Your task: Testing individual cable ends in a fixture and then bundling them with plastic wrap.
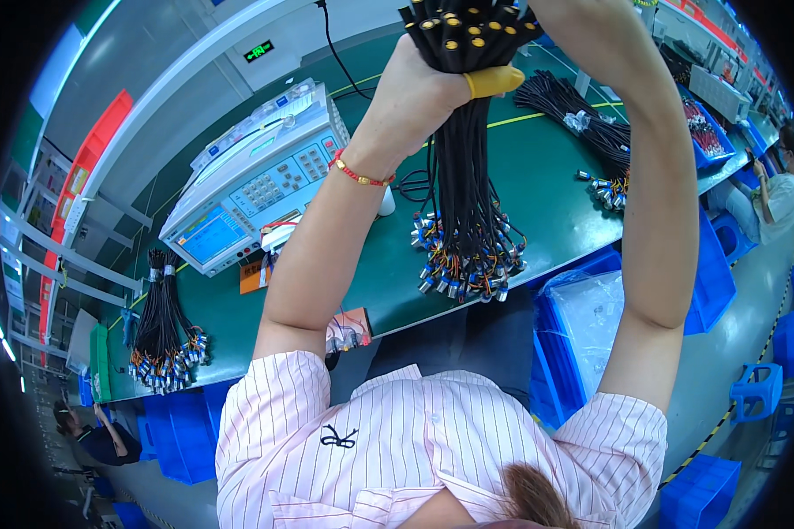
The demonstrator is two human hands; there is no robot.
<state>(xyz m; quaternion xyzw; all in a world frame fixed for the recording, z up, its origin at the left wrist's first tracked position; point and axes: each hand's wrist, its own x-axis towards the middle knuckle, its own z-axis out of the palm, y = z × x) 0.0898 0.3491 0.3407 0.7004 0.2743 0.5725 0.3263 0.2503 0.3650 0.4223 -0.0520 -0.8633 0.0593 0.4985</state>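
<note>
A green workbench (560, 234) marked with thin yellow lines crosses the frame. Left of centre stands a pale test instrument (258, 189) with a lit blue screen; an orange card (252, 278) lies by its front. 1 black cable bundle (161, 309) lies at lower left, a 2nd bundle (578, 115) at upper right.

Hands (417, 95) at black cable bundle (464, 176), left one gripping; white instrument (269, 181), more bundles (164, 309) on green bench (381, 264).
</note>
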